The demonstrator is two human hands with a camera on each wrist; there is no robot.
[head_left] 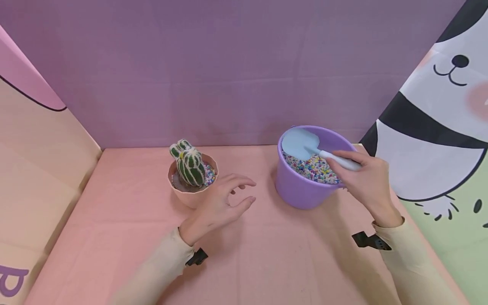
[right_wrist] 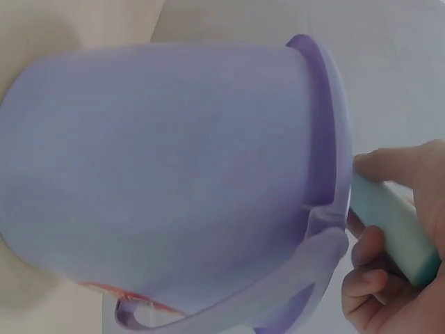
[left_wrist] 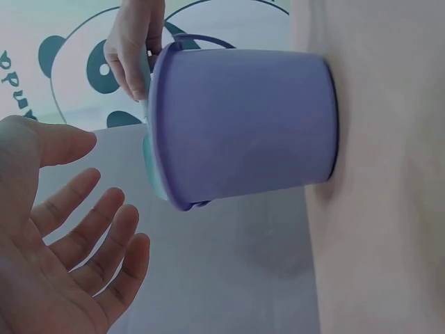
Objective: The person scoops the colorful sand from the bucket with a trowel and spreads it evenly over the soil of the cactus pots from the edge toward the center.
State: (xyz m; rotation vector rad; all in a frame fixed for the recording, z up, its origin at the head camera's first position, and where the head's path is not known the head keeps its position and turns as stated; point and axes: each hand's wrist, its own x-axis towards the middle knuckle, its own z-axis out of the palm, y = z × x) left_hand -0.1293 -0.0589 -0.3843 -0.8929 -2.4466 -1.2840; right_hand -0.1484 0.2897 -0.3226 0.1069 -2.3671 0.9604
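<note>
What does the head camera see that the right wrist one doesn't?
Only the head view shows the cactus, its pot, the left grip, the beads, the panda picture and the scoop's blade.

Only the right wrist view shows the red mark low on the bucket, and clearly shows its handle.

Both show the bucket and the right grip holding the scoop.
</note>
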